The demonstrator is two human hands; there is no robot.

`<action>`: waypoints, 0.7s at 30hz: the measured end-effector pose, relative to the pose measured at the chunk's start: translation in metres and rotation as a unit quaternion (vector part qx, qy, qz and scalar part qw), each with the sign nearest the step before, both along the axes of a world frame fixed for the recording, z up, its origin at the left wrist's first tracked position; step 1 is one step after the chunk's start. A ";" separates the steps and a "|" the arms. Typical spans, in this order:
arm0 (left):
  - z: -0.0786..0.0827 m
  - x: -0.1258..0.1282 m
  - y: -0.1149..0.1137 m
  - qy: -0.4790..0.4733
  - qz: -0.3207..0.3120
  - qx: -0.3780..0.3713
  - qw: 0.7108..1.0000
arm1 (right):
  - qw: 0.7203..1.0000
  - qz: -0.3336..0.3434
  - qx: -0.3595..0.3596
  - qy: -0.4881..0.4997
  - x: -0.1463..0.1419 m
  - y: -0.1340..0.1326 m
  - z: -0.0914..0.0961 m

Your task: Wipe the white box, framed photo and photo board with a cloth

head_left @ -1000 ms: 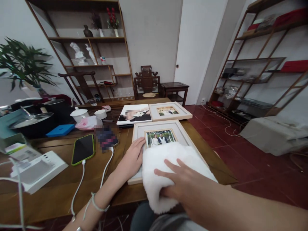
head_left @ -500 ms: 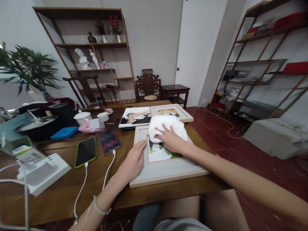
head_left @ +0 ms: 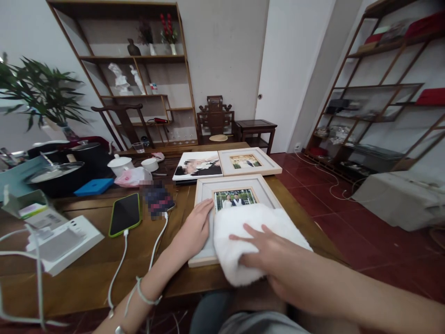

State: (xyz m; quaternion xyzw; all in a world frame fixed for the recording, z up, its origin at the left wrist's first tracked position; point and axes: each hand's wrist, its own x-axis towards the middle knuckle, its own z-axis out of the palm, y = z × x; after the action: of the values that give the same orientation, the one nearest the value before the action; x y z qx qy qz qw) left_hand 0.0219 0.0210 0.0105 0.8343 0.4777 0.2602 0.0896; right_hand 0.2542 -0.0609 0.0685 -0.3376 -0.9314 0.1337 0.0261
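The frame [head_left: 267,193] lies flat on the table [head_left: 79,292], in front of the person, and the cloth [head_left: 259,217] covers its near right part. The right hand [head_left: 274,253] rests on this cloth with spread fingers; because its thumb side goes into a fold, I cannot tell whether it grips. The left hand [head_left: 196,227] is laid flat, fingers straight, over the frame's left border, and seems to steady it. As I judge, the work with the cloth is in its middle on this frame: the upper part of the photo [head_left: 236,199] is uncovered, the lower part hidden. Which surface is already finished, the view does not show. Behind it, the print [head_left: 200,167] and the second frame [head_left: 267,160] lie side by side, with no hand or cloth upon them. For moving, the near side is tight: the cloth goes over the frame's near rim and comes close to the table's edge. On the right there is a bare strip of wood before the edge. On the left, the green phone [head_left: 127,213] and its cable [head_left: 114,264] stand apart from the frame, but near the left forearm.
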 end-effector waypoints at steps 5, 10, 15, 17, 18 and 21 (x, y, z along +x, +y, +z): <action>0.003 0.002 -0.004 -0.032 0.008 -0.023 0.999 | 0.987 -0.130 0.087 -0.032 0.000 0.059 -0.017; 0.008 0.005 -0.007 -0.117 0.047 -0.006 0.992 | 0.980 -0.165 0.106 -0.015 -0.025 0.112 -0.012; 0.008 0.005 -0.006 -0.194 0.092 0.013 0.977 | 0.996 -0.065 0.051 -0.015 -0.075 0.105 -0.004; 0.008 0.005 -0.007 -0.218 0.109 0.014 0.970 | 0.999 -0.038 0.024 -0.024 -0.086 0.087 0.000; 0.008 0.005 -0.007 -0.229 0.110 0.009 0.967 | 0.999 -0.030 0.014 -0.028 -0.087 0.078 0.002; 0.008 0.006 -0.009 -0.258 0.097 -0.018 0.961 | 0.999 0.003 0.000 -0.041 -0.075 0.053 0.007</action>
State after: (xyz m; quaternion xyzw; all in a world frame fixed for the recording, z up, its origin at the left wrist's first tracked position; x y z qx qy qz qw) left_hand 0.0276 0.0120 0.0187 0.6869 0.5213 0.4654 0.1995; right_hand 0.1790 -0.0079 0.0758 -0.3401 -0.9326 0.1201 -0.0126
